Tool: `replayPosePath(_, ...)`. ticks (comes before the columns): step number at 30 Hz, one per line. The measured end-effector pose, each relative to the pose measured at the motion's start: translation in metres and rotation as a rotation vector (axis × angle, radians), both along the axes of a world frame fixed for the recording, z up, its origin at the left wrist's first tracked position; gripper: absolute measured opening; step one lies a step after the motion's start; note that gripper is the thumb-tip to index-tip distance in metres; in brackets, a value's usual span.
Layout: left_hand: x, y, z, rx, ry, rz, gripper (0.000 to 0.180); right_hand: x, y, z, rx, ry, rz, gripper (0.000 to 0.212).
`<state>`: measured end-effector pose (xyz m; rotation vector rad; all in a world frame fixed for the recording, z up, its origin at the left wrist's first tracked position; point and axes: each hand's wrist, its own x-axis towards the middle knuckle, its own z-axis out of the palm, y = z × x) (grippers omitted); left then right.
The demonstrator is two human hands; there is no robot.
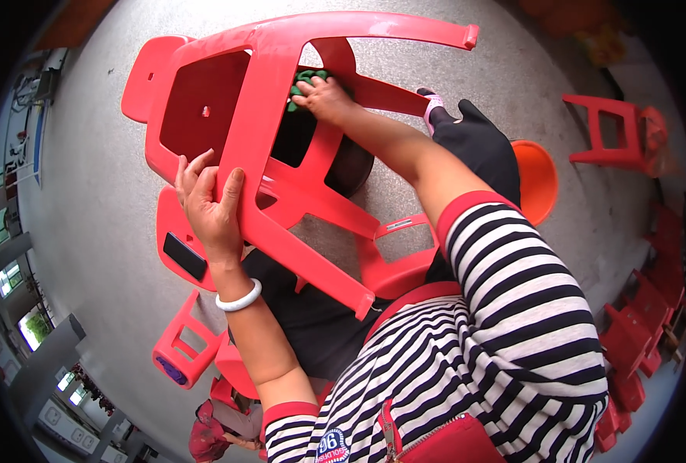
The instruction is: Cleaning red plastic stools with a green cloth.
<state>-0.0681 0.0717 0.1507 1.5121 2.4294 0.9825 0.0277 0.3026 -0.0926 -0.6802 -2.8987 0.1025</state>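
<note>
A red plastic stool is tipped over in front of me, its legs pointing right and toward me. My left hand grips the near edge of its seat end, thumb on the outside. Through the opening between the legs, my right hand reaches down to a heap of small green pieces. Its fingers are bent over them, and the fingertips are partly hidden among them. A dark round container shows beneath the stool frame. Whether it holds the green pieces, I cannot tell.
A phone lies on another red stool at left. An orange bucket stands right of my leg. Another stool is at far right, with several red stools below it. Another person is at lower left.
</note>
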Motion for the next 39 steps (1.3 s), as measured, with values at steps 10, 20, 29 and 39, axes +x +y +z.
replayPosePath(10,-0.009,-0.005,-0.008,0.051,0.034,0.005,0.034,0.202,-0.002,-0.009,-0.015,-0.159,-0.217,0.041)
replayPosePath(20,-0.009,-0.006,-0.007,-0.005,0.039,-0.011,0.036,0.115,0.015,-0.025,-0.232,0.152,-0.251,0.049)
replayPosePath(29,-0.008,-0.003,-0.005,-0.054,-0.009,-0.031,0.037,-0.043,0.042,-0.009,-0.082,0.173,0.161,0.027)
replayPosePath(39,-0.021,-0.014,-0.011,-0.035,-0.012,-0.028,0.037,0.082,0.041,-0.011,0.004,-0.088,0.009,0.031)
